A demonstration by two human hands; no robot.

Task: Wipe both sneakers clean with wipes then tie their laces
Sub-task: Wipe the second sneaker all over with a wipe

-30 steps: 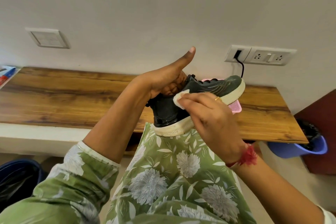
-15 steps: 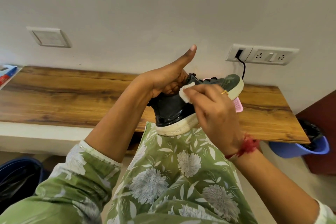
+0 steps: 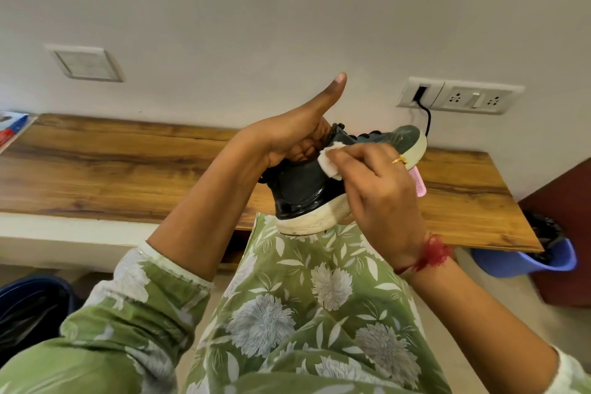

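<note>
A dark green sneaker (image 3: 302, 190) with an off-white sole stands heel-down on my knee, toe pointing away to the right. My left hand (image 3: 294, 134) holds it from inside: the fingers are tucked into the opening and the thumb sticks up. My right hand (image 3: 377, 182) pinches a small white wipe (image 3: 329, 161) and presses it against the sneaker's side near the collar. The black laces show only partly above my fingers. The second sneaker is not in view.
A wooden shelf (image 3: 128, 169) runs along the wall behind the sneaker. A pink pack (image 3: 419, 184) lies on it, mostly hidden by my right hand. A black cable hangs from the wall socket (image 3: 460, 96). A blue bin (image 3: 540, 257) stands at the right, a dark bin (image 3: 28, 313) at lower left.
My right hand has slid the wipe up the sneaker's side towards the collar. The sneaker tipped slightly more upright. My left hand kept its hold.
</note>
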